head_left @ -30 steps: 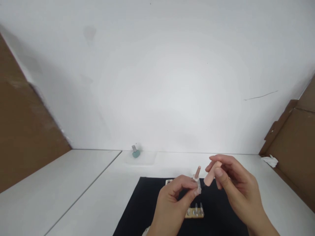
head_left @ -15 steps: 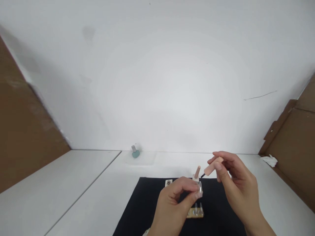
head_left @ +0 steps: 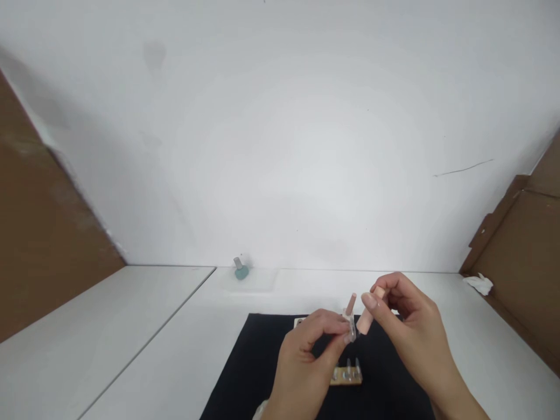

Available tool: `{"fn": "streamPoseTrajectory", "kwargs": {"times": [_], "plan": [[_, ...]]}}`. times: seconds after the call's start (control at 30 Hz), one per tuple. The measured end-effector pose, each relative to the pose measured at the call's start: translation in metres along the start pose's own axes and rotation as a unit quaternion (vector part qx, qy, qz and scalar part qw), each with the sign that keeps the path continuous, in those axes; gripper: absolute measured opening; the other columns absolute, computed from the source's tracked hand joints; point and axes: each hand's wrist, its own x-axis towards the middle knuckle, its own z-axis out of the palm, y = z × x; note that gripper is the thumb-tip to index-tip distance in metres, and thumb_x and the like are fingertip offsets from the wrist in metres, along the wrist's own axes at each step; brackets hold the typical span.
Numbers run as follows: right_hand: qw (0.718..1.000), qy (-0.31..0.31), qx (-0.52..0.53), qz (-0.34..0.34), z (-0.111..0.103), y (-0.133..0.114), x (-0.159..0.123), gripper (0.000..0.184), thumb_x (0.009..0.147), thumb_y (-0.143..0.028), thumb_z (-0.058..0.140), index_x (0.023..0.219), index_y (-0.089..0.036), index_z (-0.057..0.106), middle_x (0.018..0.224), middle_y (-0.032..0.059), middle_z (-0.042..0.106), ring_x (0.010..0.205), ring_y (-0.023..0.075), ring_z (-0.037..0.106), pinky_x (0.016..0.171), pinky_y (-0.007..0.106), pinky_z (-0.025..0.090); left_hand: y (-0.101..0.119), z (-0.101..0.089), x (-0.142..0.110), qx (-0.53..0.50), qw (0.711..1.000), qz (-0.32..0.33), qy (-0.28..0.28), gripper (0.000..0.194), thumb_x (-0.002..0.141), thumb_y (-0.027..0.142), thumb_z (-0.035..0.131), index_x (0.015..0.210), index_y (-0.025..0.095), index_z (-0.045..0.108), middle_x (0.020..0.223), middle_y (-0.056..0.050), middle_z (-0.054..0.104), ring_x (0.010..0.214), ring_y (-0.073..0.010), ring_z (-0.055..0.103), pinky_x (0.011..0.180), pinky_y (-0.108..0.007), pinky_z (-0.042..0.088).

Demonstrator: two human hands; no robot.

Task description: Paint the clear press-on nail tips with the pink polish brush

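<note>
My left hand (head_left: 306, 361) pinches a small clear nail tip (head_left: 350, 326) between thumb and forefinger, held up over a black mat (head_left: 245, 373). My right hand (head_left: 406, 332) grips the peach cap of a nail polish brush (head_left: 366, 315), its lower end touching the nail tip. Just behind my fingers stands a peach polish bottle (head_left: 350, 304), mostly hidden. Below my hands a small wooden holder (head_left: 347, 376) carries several clear nail tips.
A teal polish bottle (head_left: 240, 269) stands at the back of the white table (head_left: 144, 338), against the white wall. Brown cardboard panels (head_left: 39, 233) flank both sides. A crumpled white tissue (head_left: 479, 284) lies at the far right.
My right hand came back down and left, bringing the brush to the nail tip after lifting away. My left hand raised the nail tip slightly.
</note>
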Motion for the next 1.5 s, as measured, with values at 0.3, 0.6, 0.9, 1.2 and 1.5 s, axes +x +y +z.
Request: {"fn": "streamPoseTrajectory", "kwargs": {"times": [0.3,0.6,0.9,1.2,1.5], "plan": [[0.998,0.068,-0.019,0.0,0.002,0.004,0.001,0.031,0.091,-0.044,0.071,0.076,-0.025,0.053,0.06,-0.0014,0.069,0.058,0.0171,0.059,0.059,0.028,0.045,0.005,0.001,-0.003,0.032,0.999,0.031,-0.021,0.023,0.08,0.004,0.073,0.071,0.025,0.078,0.078,0.001,0.081,0.072,-0.0148,0.075,0.07,-0.02,0.06],[0.998,0.043,-0.052,0.01,-0.001,-0.007,-0.002,0.033,0.09,-0.045,0.071,0.072,-0.026,0.051,0.055,-0.0039,0.068,0.055,0.0158,0.052,0.057,0.026,0.044,-0.003,-0.002,-0.001,0.003,0.999,-0.048,-0.02,0.018,0.077,0.008,0.074,0.069,0.024,0.076,0.075,0.003,0.08,0.073,-0.0146,0.074,0.072,-0.02,0.057],[0.998,0.045,-0.038,0.006,0.002,-0.001,-0.001,0.032,0.09,-0.044,0.071,0.073,-0.025,0.052,0.056,-0.0019,0.069,0.054,0.0157,0.054,0.055,0.026,0.044,0.001,0.001,-0.003,0.0,0.999,-0.027,-0.029,0.018,0.079,0.007,0.075,0.071,0.024,0.078,0.08,0.0,0.082,0.076,-0.0173,0.076,0.073,-0.023,0.06],[0.994,0.101,-0.05,-0.014,-0.001,-0.001,0.001,0.033,0.09,-0.047,0.072,0.074,-0.025,0.053,0.06,0.0006,0.072,0.055,0.017,0.057,0.055,0.027,0.046,-0.004,-0.001,-0.004,0.018,0.999,0.027,-0.036,0.023,0.08,0.004,0.074,0.072,0.025,0.08,0.08,-0.001,0.082,0.073,-0.0173,0.076,0.07,-0.023,0.062],[0.998,0.017,-0.063,0.012,0.001,-0.006,-0.005,0.034,0.09,-0.046,0.072,0.071,-0.026,0.051,0.053,-0.0031,0.067,0.051,0.0152,0.056,0.052,0.025,0.048,0.004,0.002,-0.001,0.034,0.998,0.033,-0.031,0.025,0.079,0.002,0.071,0.071,0.024,0.08,0.076,0.0,0.08,0.069,-0.0136,0.074,0.066,-0.017,0.058]]}}
